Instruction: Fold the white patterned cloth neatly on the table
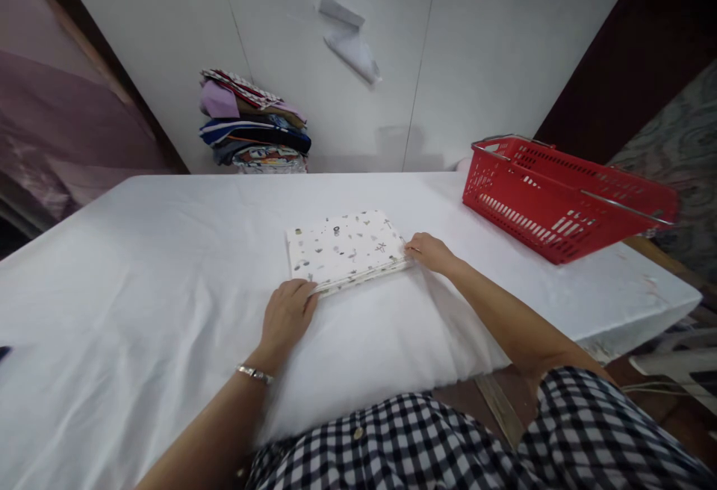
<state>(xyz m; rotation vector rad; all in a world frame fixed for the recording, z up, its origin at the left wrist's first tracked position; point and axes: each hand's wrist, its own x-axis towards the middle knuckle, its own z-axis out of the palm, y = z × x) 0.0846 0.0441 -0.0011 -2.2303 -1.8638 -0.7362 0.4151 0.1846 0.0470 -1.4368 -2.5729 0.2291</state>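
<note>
A folded white cloth with a small printed pattern (352, 247) lies flat in front of me, its layers showing along the near edge. At its near left corner, my left hand (288, 313) grips the edge with fingers closed over it. My right hand (431, 252) pinches the near right corner between thumb and fingers. A bracelet (255, 373) circles my left wrist. The cloth's exact kind cannot be made out while it is folded.
A white sheet (168, 273) covers the table and hangs at its near edge. A red plastic basket (538, 199) with metal handles stands at the right. Against the back wall is a stack of folded clothes (255, 131). Torn paper (352, 45) clings to the wall.
</note>
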